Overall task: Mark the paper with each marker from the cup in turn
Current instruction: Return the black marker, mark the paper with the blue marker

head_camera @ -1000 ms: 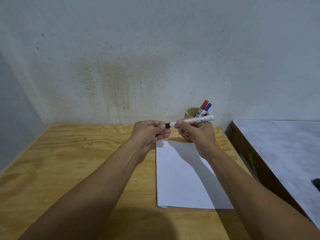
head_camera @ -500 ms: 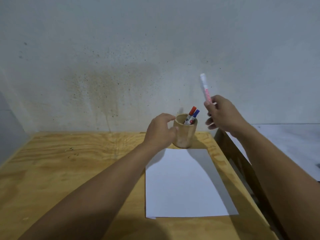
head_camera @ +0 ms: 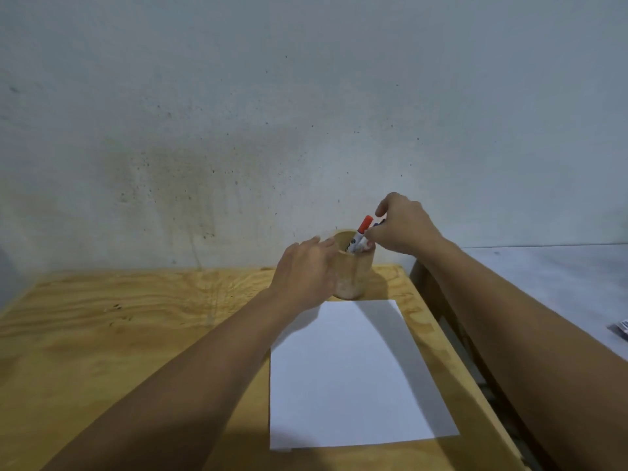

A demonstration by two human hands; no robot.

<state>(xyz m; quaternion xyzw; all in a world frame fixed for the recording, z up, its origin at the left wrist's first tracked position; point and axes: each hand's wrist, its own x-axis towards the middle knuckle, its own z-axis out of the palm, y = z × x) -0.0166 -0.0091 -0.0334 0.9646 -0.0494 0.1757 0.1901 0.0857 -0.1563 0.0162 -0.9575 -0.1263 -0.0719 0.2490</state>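
The left hand [head_camera: 306,270] cups the wooden cup [head_camera: 353,277]; the right hand [head_camera: 404,227] pinches among the markers there, beside the red-capped marker [head_camera: 363,229]. Below both, the paper [head_camera: 353,379] looks unmarked, so marking seems undone.

Your left hand [head_camera: 307,266] and right hand [head_camera: 402,226] are bare — no gloves, rings, watch or bracelets. Both forearms are uncovered too, with no sleeve edge in view.
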